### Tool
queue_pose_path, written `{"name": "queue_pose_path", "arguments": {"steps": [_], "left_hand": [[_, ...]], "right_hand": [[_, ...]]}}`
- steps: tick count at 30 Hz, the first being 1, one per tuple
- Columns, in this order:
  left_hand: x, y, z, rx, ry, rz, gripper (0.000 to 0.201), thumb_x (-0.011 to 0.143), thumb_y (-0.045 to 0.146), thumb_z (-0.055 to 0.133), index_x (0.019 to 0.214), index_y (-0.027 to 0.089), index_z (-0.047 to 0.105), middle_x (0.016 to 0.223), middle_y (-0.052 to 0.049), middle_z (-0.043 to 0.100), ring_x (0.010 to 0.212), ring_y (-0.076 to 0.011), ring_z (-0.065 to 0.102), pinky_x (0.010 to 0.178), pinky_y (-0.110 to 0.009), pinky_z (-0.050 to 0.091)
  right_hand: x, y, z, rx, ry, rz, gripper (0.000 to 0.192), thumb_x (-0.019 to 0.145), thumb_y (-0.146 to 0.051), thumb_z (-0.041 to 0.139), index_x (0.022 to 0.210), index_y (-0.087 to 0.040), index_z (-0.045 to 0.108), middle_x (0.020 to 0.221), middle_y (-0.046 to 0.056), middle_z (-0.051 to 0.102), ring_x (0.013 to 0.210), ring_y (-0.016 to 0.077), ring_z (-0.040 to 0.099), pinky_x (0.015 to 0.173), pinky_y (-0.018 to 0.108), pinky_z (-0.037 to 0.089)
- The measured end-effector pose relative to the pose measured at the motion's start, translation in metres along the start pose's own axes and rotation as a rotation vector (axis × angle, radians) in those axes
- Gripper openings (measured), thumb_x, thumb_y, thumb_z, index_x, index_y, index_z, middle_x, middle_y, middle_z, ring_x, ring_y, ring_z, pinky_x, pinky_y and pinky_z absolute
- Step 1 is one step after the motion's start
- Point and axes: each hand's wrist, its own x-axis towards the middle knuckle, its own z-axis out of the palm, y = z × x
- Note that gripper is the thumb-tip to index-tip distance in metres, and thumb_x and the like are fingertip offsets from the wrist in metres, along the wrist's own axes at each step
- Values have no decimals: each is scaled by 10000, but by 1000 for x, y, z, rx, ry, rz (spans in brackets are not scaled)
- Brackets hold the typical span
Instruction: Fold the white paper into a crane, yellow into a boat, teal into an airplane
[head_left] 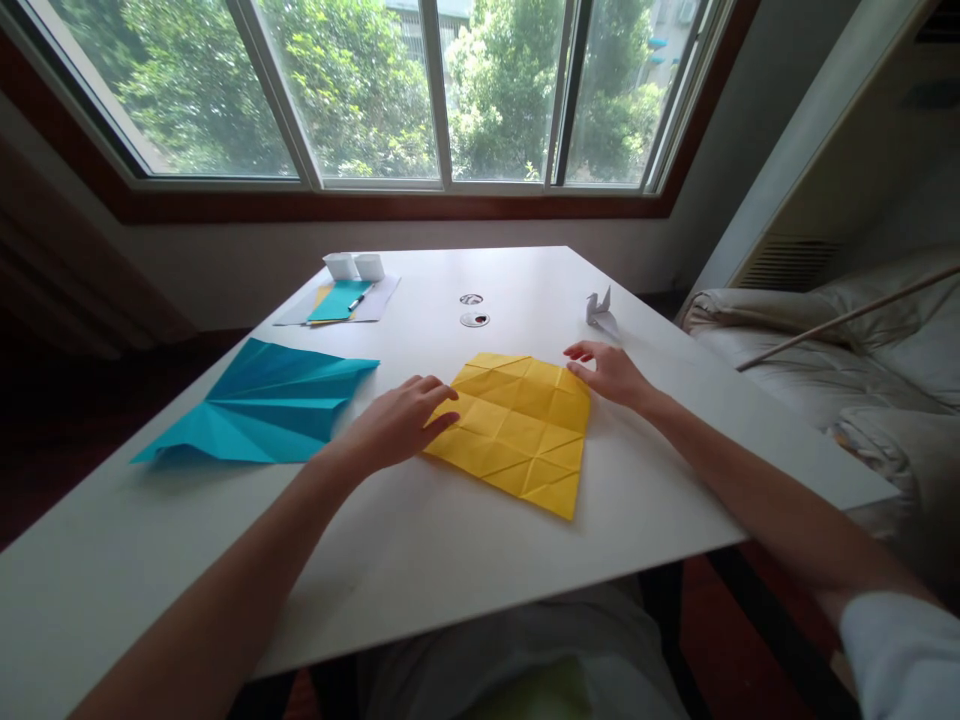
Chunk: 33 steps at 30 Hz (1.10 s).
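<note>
A yellow sheet of paper (517,425), crossed by many fold lines, lies on the white table in front of me. Its upper edge has corners folded in. My left hand (401,420) hovers at the sheet's left side, thumb and fingers apart, nothing held. At the upper right corner is my right hand (604,372), fingers spread and loosely curved near the paper's edge; whether the fingertips touch it I cannot tell. To the left of my left hand rests a creased blue sheet of paper (262,405), partly raised off the table along its folds.
A small white folded paper bird (600,310) stands beyond my right hand. Two round discs (474,320) are set in the white table (450,560). Back left are white box-like containers (354,266), stacked papers (382,298) and a pen (358,302). A pale sofa (840,340) is at right.
</note>
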Motion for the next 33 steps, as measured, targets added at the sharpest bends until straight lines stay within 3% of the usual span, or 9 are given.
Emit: {"name": "queue_pose_path", "arguments": {"steps": [4, 8, 12, 21, 24, 27, 30, 33], "left_hand": [[0, 19, 4, -96, -55, 163, 371, 878, 460, 375, 1100, 241, 576, 1084, -69, 577, 991, -211, 528, 833, -325, 447], [0, 34, 3, -165, -155, 230, 358, 878, 469, 377, 1072, 282, 612, 1074, -53, 576, 942, -190, 552, 815, -301, 442], [2, 29, 1, -145, -156, 198, 410, 911, 448, 295, 1036, 263, 638, 1057, -57, 589, 981, -194, 533, 867, -315, 416], [3, -21, 16, 6, -72, 17, 424, 884, 465, 318, 1129, 260, 596, 1153, -84, 561, 1075, -250, 481, 874, -368, 424], [4, -27, 20, -13, -76, 14, 426, 873, 463, 334, 1142, 250, 586, 1172, -84, 552, 1097, -251, 470, 884, -365, 427], [6, -26, 20, -4, -49, -5, 434, 870, 470, 329, 1107, 233, 604, 1195, -86, 542, 1093, -249, 482, 886, -361, 427], [7, -25, 20, 84, 51, -161, 481, 868, 478, 317, 1138, 181, 583, 1203, -110, 541, 1070, -266, 504, 899, -392, 411], [9, -27, 23, 152, 85, -374, 516, 884, 461, 262, 1131, 146, 587, 1185, -142, 548, 1089, -299, 492, 875, -422, 417]], "right_hand": [[-4, 1, 6, -52, -160, -286, 365, 815, -212, 464, 1165, -194, 563, 1219, 85, 557, 1109, 215, 504, 950, 381, 403], [-9, -3, 12, -120, -345, -390, 450, 820, -165, 423, 1256, -249, 500, 1325, 33, 478, 1210, 231, 406, 1002, 418, 350], [-9, -7, 7, -98, -423, -445, 375, 841, -226, 436, 1195, -221, 559, 1197, 38, 586, 1135, 226, 468, 957, 380, 393], [-15, -34, -3, -39, -474, -552, 226, 832, -316, 516, 950, -212, 679, 850, 59, 675, 894, 197, 559, 785, 315, 441], [-16, -36, 0, -44, -488, -546, 212, 837, -308, 512, 927, -206, 674, 834, 58, 667, 857, 187, 564, 765, 306, 441], [-13, -30, 1, -117, -392, -446, 247, 847, -341, 493, 964, -194, 653, 897, 74, 661, 883, 207, 559, 770, 329, 439], [-10, -16, 1, -241, -264, -266, 359, 844, -420, 477, 1064, -168, 608, 1014, 107, 638, 950, 252, 544, 813, 385, 426], [-7, -4, 3, -314, -230, -148, 494, 841, -498, 440, 1176, -150, 546, 1155, 136, 579, 1037, 293, 508, 854, 423, 407]]}}
